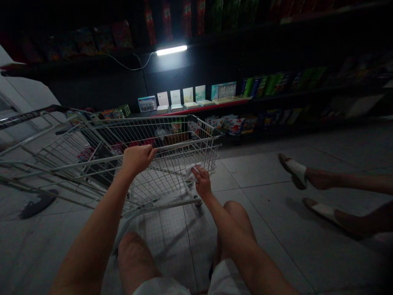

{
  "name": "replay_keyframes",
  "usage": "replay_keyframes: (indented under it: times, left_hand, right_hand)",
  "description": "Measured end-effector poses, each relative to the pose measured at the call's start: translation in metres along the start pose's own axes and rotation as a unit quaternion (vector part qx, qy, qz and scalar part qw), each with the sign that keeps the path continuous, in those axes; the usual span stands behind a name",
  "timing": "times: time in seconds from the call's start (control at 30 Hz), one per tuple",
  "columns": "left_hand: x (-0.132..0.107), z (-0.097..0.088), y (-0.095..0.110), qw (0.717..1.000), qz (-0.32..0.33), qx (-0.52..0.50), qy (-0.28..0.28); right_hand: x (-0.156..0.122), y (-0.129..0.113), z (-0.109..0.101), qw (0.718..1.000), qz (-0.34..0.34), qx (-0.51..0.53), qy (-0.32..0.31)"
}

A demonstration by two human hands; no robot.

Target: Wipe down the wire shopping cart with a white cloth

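Left hand (137,159) closed round the near top rail of the cart (179,145); its fingertips are partly hidden. Right hand (203,182) pinches a white cloth (190,172) at the basket's lower front corner; cloth partly covered by fingers, exact contact unclear. Cart stands on the floor (258,168), cut off at left. Upper shelf packs (82,40) too dark to read. Another person's legs (350,182) cut off at right.
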State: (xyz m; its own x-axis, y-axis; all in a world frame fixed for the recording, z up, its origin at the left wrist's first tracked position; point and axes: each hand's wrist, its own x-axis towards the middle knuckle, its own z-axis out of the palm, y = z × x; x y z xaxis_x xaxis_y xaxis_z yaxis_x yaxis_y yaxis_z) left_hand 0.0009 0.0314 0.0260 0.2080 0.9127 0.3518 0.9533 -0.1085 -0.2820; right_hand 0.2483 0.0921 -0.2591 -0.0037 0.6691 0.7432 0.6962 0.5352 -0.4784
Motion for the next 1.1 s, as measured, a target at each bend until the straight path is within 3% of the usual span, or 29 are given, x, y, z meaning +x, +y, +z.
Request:
replay_keyframes:
  times: [0.13,0.33,0.43,0.53,0.7,0.8,0.93,1.1]
  left_hand:
    - [-0.002,-0.003,-0.002,1.000,-0.008,0.012,-0.008]
    - [-0.009,-0.003,-0.013,1.000,-0.012,0.021,-0.015]
    - [-0.014,-0.003,-0.019,0.999,-0.015,0.028,-0.015]
    - [-0.019,-0.005,-0.023,0.999,-0.019,0.030,-0.025]
    - [-0.024,-0.009,-0.029,0.996,-0.054,0.048,-0.051]
    - [-0.022,-0.012,-0.027,0.995,-0.075,0.042,-0.051]
    - [-0.005,-0.017,0.004,1.000,0.015,0.003,0.000]
    - [0.036,-0.018,0.078,0.995,0.086,-0.053,-0.017]
  right_hand:
    - [-0.006,0.003,-0.013,1.000,0.018,0.005,-0.013]
    - [0.064,-0.027,-0.049,0.991,-0.015,-0.005,0.135]
    - [0.081,-0.031,-0.047,0.991,-0.053,-0.021,0.125]
    - [0.062,-0.022,-0.032,0.995,-0.057,-0.036,0.078]
    - [-0.003,0.001,-0.010,0.998,-0.050,-0.028,0.001]
    - [-0.028,0.006,-0.007,0.998,-0.058,-0.003,-0.022]
    - [-0.016,-0.001,-0.016,0.999,-0.048,0.010,0.018]
    - [0.057,-0.022,-0.040,0.989,-0.037,-0.015,0.141]
